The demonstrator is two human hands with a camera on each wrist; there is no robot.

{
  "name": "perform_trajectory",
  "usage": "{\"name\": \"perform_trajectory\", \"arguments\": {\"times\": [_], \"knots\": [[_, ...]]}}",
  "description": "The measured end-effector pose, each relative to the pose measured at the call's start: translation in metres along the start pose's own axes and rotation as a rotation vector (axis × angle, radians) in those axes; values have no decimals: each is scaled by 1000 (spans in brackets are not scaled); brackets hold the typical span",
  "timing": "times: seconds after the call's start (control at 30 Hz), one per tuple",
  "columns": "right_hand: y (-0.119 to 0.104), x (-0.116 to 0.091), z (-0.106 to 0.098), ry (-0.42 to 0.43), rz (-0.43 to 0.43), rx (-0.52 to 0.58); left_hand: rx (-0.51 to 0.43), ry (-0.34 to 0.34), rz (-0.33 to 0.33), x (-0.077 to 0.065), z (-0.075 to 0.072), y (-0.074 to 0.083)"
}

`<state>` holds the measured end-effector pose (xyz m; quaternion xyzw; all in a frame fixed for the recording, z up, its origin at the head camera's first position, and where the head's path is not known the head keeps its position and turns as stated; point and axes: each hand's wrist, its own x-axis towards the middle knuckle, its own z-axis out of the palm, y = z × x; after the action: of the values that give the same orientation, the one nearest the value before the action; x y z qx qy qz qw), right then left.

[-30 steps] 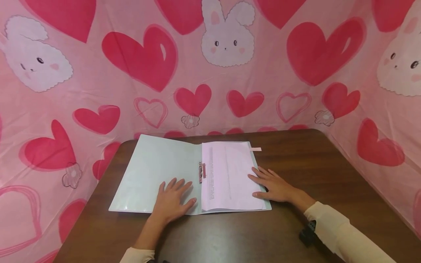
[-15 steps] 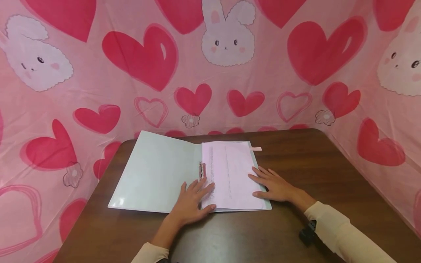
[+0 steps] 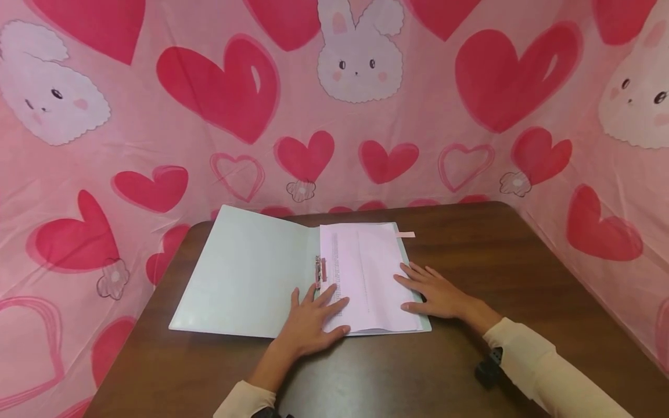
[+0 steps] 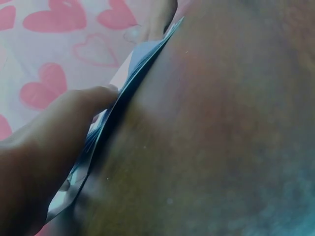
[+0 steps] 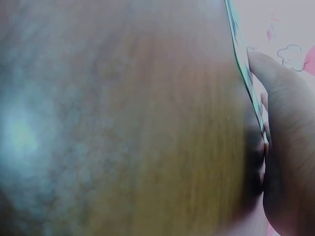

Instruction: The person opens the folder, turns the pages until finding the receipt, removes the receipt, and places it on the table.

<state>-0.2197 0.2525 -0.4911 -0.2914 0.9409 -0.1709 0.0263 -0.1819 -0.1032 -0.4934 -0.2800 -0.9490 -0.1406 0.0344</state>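
A pale green folder [image 3: 245, 273] lies opened out on the table, its cover spread to the left. On its right half rests a stack of white paper [image 3: 376, 261] with small printed columns. Along the spine sits a metal clip [image 3: 318, 271] with a reddish strip. My left hand [image 3: 310, 325] lies with spread fingers over the lower left of the sheets, by the spine; in the left wrist view its thumb [image 4: 101, 98] reaches the stack's near edge. My right hand [image 3: 436, 293] rests with fingers spread on the right edge of the paper.
A small pink tab [image 3: 405, 234] sticks out from the folder's right side. The brown wooden table [image 3: 366, 383] stretches around the folder. Behind it hangs a pink cloth [image 3: 355, 125] with hearts and rabbits.
My left hand has moved right, from the folder's inner cover onto the lower left of the paper. My right hand has stayed in place on the sheets.
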Motion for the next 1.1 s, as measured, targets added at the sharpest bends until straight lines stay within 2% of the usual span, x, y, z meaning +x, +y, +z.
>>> {"name": "perform_trajectory", "arguments": {"times": [0.27, 0.4, 0.63, 0.9, 1.1], "knots": [[-1, 1, -1, -16, 26, 36, 78, 30, 41, -3, 3, -2], [-1, 1, 0, -19, 27, 34, 95, 22, 49, -6, 6, -1], [0, 8, -6, 47, 25, 63, 123, 36, 47, -4, 5, -1], [8, 31, -22, 130, 60, 128, 116, 23, 45, 0, 5, -1], [11, 51, -27, 146, 84, 133, 123, 26, 40, -2, 3, 0]]}}
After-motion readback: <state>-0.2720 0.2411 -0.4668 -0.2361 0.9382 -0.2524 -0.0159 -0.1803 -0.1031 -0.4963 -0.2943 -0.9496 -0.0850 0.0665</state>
